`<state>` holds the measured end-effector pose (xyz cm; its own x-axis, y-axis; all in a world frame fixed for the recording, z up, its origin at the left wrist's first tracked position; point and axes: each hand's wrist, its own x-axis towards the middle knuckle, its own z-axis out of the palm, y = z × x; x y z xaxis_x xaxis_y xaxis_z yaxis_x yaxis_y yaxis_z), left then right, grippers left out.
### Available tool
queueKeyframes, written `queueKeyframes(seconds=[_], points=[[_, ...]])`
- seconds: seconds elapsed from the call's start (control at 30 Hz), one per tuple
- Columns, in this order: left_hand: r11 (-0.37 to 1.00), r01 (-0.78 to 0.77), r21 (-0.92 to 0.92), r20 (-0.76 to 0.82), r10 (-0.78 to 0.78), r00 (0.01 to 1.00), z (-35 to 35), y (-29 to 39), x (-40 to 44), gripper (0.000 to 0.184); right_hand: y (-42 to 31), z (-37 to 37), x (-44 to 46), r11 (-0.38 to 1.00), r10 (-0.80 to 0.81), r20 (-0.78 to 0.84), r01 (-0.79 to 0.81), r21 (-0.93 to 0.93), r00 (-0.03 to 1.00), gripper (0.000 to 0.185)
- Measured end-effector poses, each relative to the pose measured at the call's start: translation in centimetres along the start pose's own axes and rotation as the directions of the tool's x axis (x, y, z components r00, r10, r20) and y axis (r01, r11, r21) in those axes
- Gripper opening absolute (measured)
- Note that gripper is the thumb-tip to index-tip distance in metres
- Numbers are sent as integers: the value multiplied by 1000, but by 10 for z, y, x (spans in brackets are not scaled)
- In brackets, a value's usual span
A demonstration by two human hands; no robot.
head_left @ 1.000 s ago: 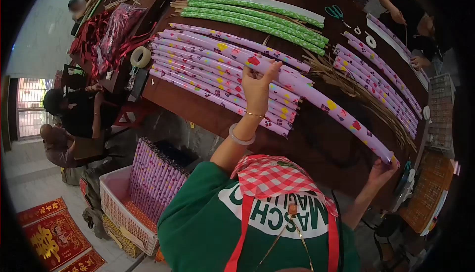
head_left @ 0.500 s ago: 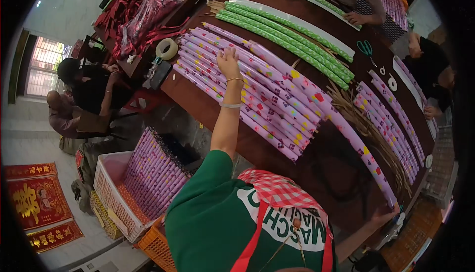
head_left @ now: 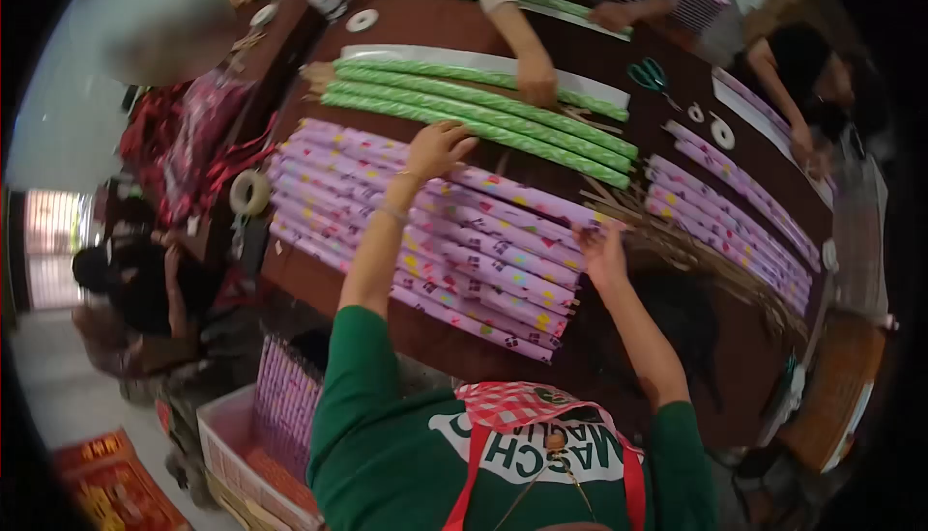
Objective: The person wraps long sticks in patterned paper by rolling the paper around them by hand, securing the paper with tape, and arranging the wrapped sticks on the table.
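Observation:
Several lilac patterned paper tubes [head_left: 483, 270] lie side by side on the brown table. Along their far side runs one more lilac tube [head_left: 527, 195]. My left hand [head_left: 437, 151] rests on this far tube, fingers stretched toward the green tubes. At the tube's right end is my right hand [head_left: 604, 256], its fingers apart and touching or very near the paper; slight blur hides the exact contact. Beyond my left hand lie several green patterned tubes [head_left: 474, 111], with thin brown sticks showing at their left end.
A co-worker's hand [head_left: 536, 77] reaches over the green tubes. Scissors [head_left: 650, 77] and white tape rolls [head_left: 722, 130] lie at the far right. More lilac tubes [head_left: 730, 231] and brown strips [head_left: 720, 260] are on the right. A tape roll [head_left: 249, 193] sits left; a crate [head_left: 227, 463] stands below.
My right hand has come from the lower right to the tube's end, and the long lilac strip no longer trails there. My left hand is now on the far tube. A co-worker's arm has reached in.

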<state>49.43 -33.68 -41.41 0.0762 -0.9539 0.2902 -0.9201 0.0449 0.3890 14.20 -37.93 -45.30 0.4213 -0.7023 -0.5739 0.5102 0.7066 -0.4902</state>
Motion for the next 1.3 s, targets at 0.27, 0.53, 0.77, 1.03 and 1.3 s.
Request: queueKeyframes(seconds=[0.27, 0.53, 0.77, 1.03, 1.3], points=[[997, 24, 80, 384, -53, 922, 31, -43, -35, 36, -83, 3, -44, 848, 487, 96, -443, -291, 868, 30], [998, 49, 32, 399, -58, 915, 29, -44, -35, 37, -242, -64, 133, 984, -112, -432, 38, -176, 895, 34], [992, 127, 28, 460, -126, 879, 27, -42, -33, 38, -244, -82, 183, 944, -289, -573, 329, -35, 767, 23], [994, 93, 61, 460, -110, 881, 31, -54, -33, 39, -232, -64, 127, 960, -280, -584, 239, -147, 762, 17], [992, 64, 105, 381, -99, 919, -9, 2, -40, 38, -268, -136, 204, 631, -603, -497, -9, -776, 624, 38]])
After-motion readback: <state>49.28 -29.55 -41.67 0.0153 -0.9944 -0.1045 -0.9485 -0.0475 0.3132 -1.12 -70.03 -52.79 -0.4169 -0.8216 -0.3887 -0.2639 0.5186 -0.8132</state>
